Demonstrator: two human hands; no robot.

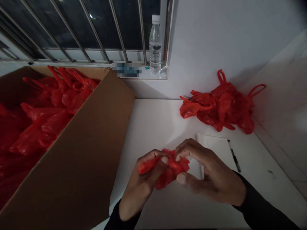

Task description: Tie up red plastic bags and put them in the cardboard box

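Observation:
A small red plastic bag, crumpled, is between my hands above the white table. My left hand is closed on it, thumb pressed on top, with a rolled red end sticking out to the left of the fingers. My right hand is at the bag's right side, its fingertips touching the plastic from above and the thumb lower down, apart from the fingers. The bag's contents, if any, are hidden.
At the left stands a large cardboard box full of red bags. More red bags lie by the wall. A notebook and pen are at the right. A bottle stands on the windowsill.

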